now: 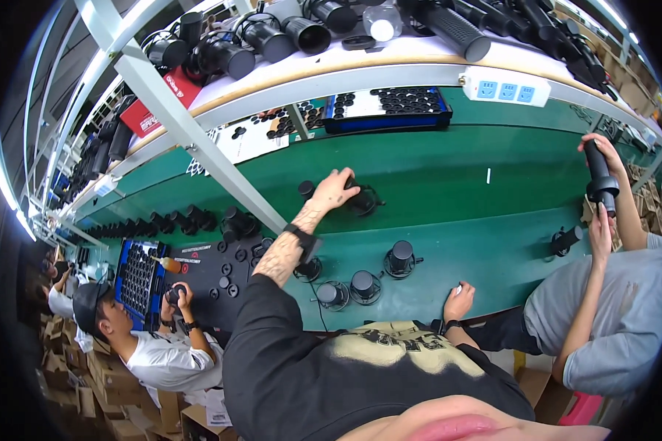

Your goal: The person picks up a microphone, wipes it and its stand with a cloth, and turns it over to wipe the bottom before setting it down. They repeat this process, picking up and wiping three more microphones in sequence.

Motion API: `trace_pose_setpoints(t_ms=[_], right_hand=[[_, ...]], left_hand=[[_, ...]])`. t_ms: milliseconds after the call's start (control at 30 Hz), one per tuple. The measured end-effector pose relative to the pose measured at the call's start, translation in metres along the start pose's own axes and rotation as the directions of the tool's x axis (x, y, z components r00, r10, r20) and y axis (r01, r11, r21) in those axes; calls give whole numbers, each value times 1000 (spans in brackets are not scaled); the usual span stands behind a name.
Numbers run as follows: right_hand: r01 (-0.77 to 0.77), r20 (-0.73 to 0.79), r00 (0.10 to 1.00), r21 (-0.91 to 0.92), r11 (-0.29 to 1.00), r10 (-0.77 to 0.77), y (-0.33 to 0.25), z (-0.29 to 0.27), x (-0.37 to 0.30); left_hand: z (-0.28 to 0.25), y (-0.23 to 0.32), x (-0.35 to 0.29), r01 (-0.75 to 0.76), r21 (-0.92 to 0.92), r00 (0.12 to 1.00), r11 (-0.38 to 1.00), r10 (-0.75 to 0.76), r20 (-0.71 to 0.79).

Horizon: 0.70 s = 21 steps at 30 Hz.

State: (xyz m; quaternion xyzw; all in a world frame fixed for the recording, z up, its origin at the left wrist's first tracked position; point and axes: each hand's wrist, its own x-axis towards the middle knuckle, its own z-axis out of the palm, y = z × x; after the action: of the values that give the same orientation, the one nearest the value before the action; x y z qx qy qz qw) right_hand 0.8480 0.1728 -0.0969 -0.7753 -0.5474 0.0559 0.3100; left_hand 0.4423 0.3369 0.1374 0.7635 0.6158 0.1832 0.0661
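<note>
The person's left arm, with a dark watch (pixel 302 242) on the wrist, stretches forward over the green table (pixel 449 242). The left hand (pixel 335 189) grasps a dark cup-shaped part (pixel 364 202) by its end, thumb and fingers on either side; this part is on the far half of the table, with a smaller black cylinder (pixel 306 190) just beyond the hand on its left. The right hand (pixel 460 302) is low near the table's front edge, its fingers folded round a small white piece (pixel 460 286) — only the tip of it shows, so I cannot tell what it is. Between the two arms stand more black parts with round, wide bases: one (pixel 401 259) farther off, and two near the front edge, a middle one (pixel 365 287) and a left one (pixel 332 295), side by side. A short white strip (pixel 489 176) lies by itself farther back. To the right, a co-worker in a grey shirt (pixel 603 294) holds up a long black cylinder (pixel 602 176) with both hands. To the left, a co-worker in a white shirt (pixel 173 356) holds a small dark part (pixel 175 294) beside a blue tray (pixel 159 283) of round black pieces. Overhead, a shelf (pixel 397 60) carries many black cylinders, and a white power strip (pixel 506 88) is fixed along its edge.
</note>
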Motion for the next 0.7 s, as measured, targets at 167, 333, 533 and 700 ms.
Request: trace_pose_setpoints(t_ms=[167,333,533,700], right_hand=[[61,-22,998,29,998,-61,7,6,5],[23,26,999,-43,999,-22,-6,5,10],[-5,29,1000,-64,998,7,-4,2,6],[10,16,1000,-69,998,-8,2,3,3]], left_hand=[[-82,41,-50,305,-929,894,210,-401,203],[-110,49,-87,201,-897,960,-394,-102,260],[-123,95,-97,186,-936,914,-300,-297,277],[-138,117,-102,205,-948,929,-243,-257,267]])
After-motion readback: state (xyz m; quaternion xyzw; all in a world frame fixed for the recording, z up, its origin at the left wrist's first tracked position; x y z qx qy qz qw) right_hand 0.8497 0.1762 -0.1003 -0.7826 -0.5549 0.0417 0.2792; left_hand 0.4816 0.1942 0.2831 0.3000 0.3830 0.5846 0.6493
